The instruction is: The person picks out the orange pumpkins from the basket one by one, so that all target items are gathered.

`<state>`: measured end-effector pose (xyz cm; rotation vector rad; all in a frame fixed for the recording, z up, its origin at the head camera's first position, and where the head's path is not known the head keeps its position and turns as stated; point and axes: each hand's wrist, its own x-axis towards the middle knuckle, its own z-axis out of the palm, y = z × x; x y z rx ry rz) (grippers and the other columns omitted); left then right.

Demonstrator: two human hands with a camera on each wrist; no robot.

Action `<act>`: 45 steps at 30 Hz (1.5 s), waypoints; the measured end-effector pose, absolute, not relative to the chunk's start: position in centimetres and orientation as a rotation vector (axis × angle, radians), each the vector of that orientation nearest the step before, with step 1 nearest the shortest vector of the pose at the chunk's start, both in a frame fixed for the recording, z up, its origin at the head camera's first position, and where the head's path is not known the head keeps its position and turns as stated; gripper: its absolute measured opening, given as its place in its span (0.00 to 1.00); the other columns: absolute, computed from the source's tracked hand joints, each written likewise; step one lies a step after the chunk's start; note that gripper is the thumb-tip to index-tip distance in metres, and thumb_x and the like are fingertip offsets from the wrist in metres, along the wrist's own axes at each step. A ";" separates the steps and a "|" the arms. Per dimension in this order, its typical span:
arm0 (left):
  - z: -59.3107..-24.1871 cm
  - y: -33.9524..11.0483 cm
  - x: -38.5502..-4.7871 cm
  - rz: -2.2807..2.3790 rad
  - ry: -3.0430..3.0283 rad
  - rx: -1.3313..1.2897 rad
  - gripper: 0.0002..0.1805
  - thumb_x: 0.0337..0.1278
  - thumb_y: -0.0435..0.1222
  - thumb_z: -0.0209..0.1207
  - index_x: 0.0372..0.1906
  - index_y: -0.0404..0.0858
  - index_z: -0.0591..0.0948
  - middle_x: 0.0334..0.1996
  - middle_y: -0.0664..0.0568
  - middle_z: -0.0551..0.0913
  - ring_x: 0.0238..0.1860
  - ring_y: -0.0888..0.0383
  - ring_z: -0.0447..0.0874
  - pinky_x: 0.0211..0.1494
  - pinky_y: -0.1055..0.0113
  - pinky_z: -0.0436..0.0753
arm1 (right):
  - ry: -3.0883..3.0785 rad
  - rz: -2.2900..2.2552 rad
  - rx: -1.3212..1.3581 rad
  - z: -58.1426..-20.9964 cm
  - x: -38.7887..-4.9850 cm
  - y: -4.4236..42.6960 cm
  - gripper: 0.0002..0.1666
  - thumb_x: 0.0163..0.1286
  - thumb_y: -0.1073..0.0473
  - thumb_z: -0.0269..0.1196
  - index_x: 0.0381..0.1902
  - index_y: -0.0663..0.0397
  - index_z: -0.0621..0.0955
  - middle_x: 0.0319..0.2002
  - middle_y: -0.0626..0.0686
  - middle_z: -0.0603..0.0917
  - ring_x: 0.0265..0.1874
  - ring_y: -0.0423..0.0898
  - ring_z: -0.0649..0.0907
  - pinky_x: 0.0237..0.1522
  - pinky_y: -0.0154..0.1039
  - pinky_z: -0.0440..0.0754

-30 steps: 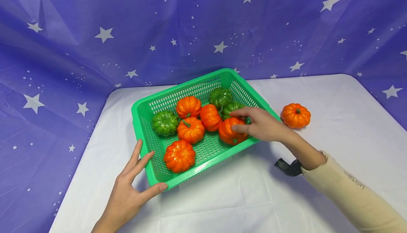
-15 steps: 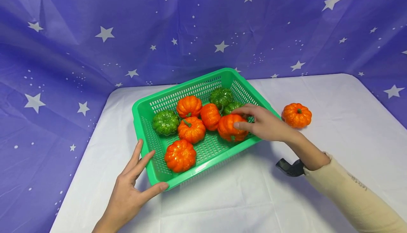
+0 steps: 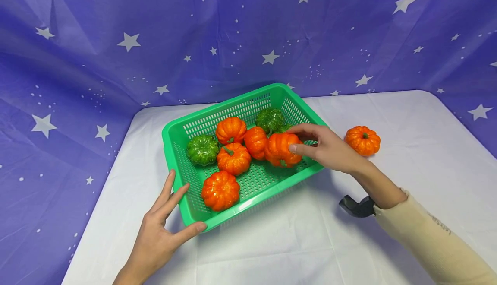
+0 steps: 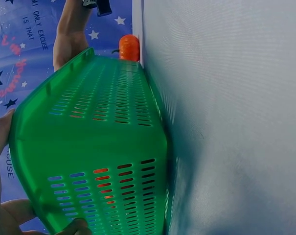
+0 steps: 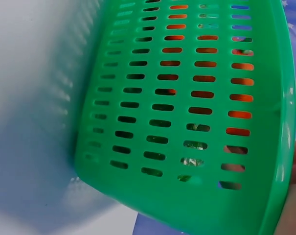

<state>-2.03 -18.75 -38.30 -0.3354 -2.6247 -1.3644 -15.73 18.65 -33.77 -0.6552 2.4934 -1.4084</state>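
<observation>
Inside the green basket, my right hand pinches an orange pumpkin between thumb and fingers, near the right end. My left hand touches the basket's near-left corner, fingers spread over the left rim and thumb on the front rim. In the left wrist view, fingers of the left hand lie at the rim of the basket. Several other orange pumpkins and green ones sit in the basket. The right wrist view shows the basket wall with orange and green through its slots.
One orange pumpkin lies on the white tablecloth right of the basket, beyond the right forearm. A purple curtain with stars hangs behind. A black device is at the right wrist.
My right hand has moved slightly up and back with the orange pumpkin, which now covers more of the green one behind it. The left hand has stayed at the basket corner.
</observation>
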 end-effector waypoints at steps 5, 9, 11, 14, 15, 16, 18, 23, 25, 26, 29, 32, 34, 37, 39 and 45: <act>-38.4 -18.8 -2.1 -1.341 -2.641 -0.325 0.44 0.41 0.37 0.78 0.69 0.39 0.73 0.78 0.55 0.50 0.70 0.36 0.59 0.63 0.84 0.56 | 2.472 -1.465 -0.620 -33.6 -15.6 19.1 0.23 0.71 0.52 0.65 0.60 0.52 0.78 0.54 0.49 0.81 0.57 0.47 0.77 0.58 0.50 0.74; -38.4 -19.0 -2.2 -1.338 -2.657 -0.309 0.44 0.42 0.37 0.78 0.69 0.39 0.72 0.78 0.56 0.49 0.71 0.38 0.58 0.64 0.81 0.57 | 2.489 -1.511 -0.609 -33.5 -15.3 19.2 0.23 0.70 0.54 0.65 0.60 0.53 0.77 0.53 0.50 0.81 0.55 0.47 0.77 0.55 0.46 0.76; -38.5 -19.0 -2.2 -1.337 -2.663 -0.302 0.44 0.42 0.37 0.78 0.70 0.39 0.72 0.78 0.56 0.49 0.71 0.38 0.58 0.64 0.80 0.57 | 2.491 -1.541 -0.619 -33.4 -15.1 19.3 0.24 0.70 0.56 0.65 0.62 0.53 0.76 0.55 0.50 0.80 0.55 0.47 0.77 0.55 0.45 0.76; -38.5 -19.1 -2.2 -1.339 -2.661 -0.302 0.44 0.42 0.37 0.78 0.70 0.39 0.72 0.78 0.56 0.49 0.71 0.38 0.57 0.64 0.79 0.57 | 2.496 -1.552 -0.659 -33.2 -14.8 19.6 0.29 0.71 0.57 0.64 0.68 0.49 0.72 0.61 0.48 0.77 0.57 0.46 0.75 0.56 0.47 0.75; -38.5 -19.1 -2.2 -1.338 -2.662 -0.302 0.44 0.42 0.37 0.78 0.70 0.39 0.72 0.78 0.56 0.49 0.71 0.39 0.57 0.65 0.79 0.57 | 2.496 -1.547 -0.684 -33.0 -14.7 19.7 0.30 0.72 0.58 0.63 0.71 0.47 0.71 0.64 0.48 0.75 0.58 0.46 0.74 0.57 0.49 0.73; -38.4 -19.1 -2.2 -1.338 -2.662 -0.303 0.44 0.42 0.37 0.78 0.69 0.39 0.72 0.78 0.56 0.49 0.72 0.39 0.57 0.65 0.79 0.57 | 2.495 -1.537 -0.699 -32.9 -14.5 19.9 0.31 0.73 0.58 0.61 0.72 0.44 0.69 0.66 0.47 0.73 0.58 0.46 0.73 0.58 0.50 0.72; -38.4 -19.1 -2.2 -1.338 -2.664 -0.305 0.44 0.42 0.38 0.78 0.69 0.39 0.72 0.78 0.56 0.49 0.72 0.39 0.56 0.65 0.78 0.57 | 2.500 -1.517 -0.723 -32.6 -14.2 20.1 0.32 0.74 0.58 0.60 0.74 0.39 0.67 0.65 0.47 0.72 0.58 0.46 0.72 0.58 0.52 0.70; -38.3 -19.0 -2.2 -1.338 -2.665 -0.303 0.44 0.42 0.37 0.78 0.69 0.38 0.73 0.78 0.56 0.49 0.71 0.39 0.58 0.65 0.77 0.57 | 2.508 -1.520 -0.710 -32.2 -13.5 20.5 0.32 0.75 0.59 0.59 0.74 0.36 0.67 0.58 0.48 0.75 0.55 0.46 0.72 0.56 0.43 0.71; -38.3 -19.0 -2.2 -1.339 -2.665 -0.300 0.44 0.42 0.37 0.78 0.69 0.39 0.73 0.78 0.57 0.49 0.71 0.39 0.58 0.65 0.78 0.57 | 2.514 -1.533 -0.693 -32.2 -13.2 20.7 0.32 0.75 0.59 0.59 0.74 0.38 0.67 0.61 0.46 0.74 0.54 0.47 0.72 0.53 0.39 0.72; -38.3 -19.0 -2.2 -1.338 -2.666 -0.299 0.44 0.42 0.37 0.78 0.69 0.39 0.73 0.78 0.57 0.49 0.71 0.39 0.58 0.65 0.77 0.58 | 2.510 -1.544 -0.689 -32.2 -13.1 20.8 0.32 0.75 0.60 0.58 0.74 0.38 0.66 0.63 0.46 0.73 0.54 0.47 0.72 0.52 0.38 0.73; -38.3 -19.0 -2.1 -1.336 -2.669 -0.298 0.44 0.42 0.37 0.78 0.69 0.39 0.73 0.78 0.56 0.49 0.71 0.39 0.58 0.66 0.75 0.59 | 2.483 -1.577 -0.687 -32.1 -12.7 21.2 0.32 0.76 0.61 0.57 0.75 0.42 0.65 0.67 0.46 0.70 0.55 0.48 0.71 0.52 0.36 0.73; -38.3 -19.0 -2.1 -1.331 -2.674 -0.298 0.44 0.42 0.37 0.78 0.69 0.39 0.73 0.78 0.56 0.49 0.71 0.39 0.59 0.66 0.72 0.60 | 2.413 -1.625 -0.699 -32.1 -12.4 21.6 0.32 0.77 0.62 0.55 0.76 0.45 0.63 0.65 0.50 0.71 0.55 0.50 0.72 0.53 0.34 0.74; -38.3 -19.0 -2.1 -1.329 -2.676 -0.299 0.43 0.42 0.37 0.78 0.69 0.39 0.73 0.78 0.56 0.49 0.71 0.40 0.59 0.66 0.71 0.61 | 2.366 -1.661 -0.705 -32.1 -12.3 21.9 0.32 0.78 0.63 0.54 0.76 0.47 0.62 0.64 0.54 0.72 0.57 0.51 0.74 0.54 0.33 0.76; -38.3 -19.0 -2.1 -1.327 -2.676 -0.299 0.43 0.42 0.37 0.78 0.69 0.39 0.73 0.78 0.56 0.49 0.71 0.40 0.59 0.66 0.72 0.60 | 2.317 -1.716 -0.689 -32.1 -12.2 22.3 0.31 0.78 0.64 0.52 0.76 0.49 0.62 0.62 0.57 0.75 0.55 0.50 0.76 0.52 0.33 0.77; -38.3 -19.0 -2.1 -1.327 -2.674 -0.301 0.44 0.42 0.37 0.78 0.69 0.39 0.73 0.78 0.56 0.49 0.71 0.40 0.59 0.66 0.74 0.60 | 2.289 -1.752 -0.671 -32.2 -12.2 22.6 0.31 0.78 0.65 0.52 0.76 0.50 0.63 0.60 0.58 0.77 0.54 0.50 0.78 0.51 0.34 0.79; -38.2 -19.0 -2.1 -1.330 -2.670 -0.299 0.44 0.42 0.37 0.78 0.69 0.39 0.73 0.78 0.56 0.49 0.71 0.39 0.59 0.64 0.77 0.59 | 2.103 -1.935 -0.644 -32.4 -12.3 23.2 0.28 0.77 0.69 0.51 0.73 0.58 0.66 0.56 0.62 0.75 0.47 0.49 0.82 0.47 0.38 0.83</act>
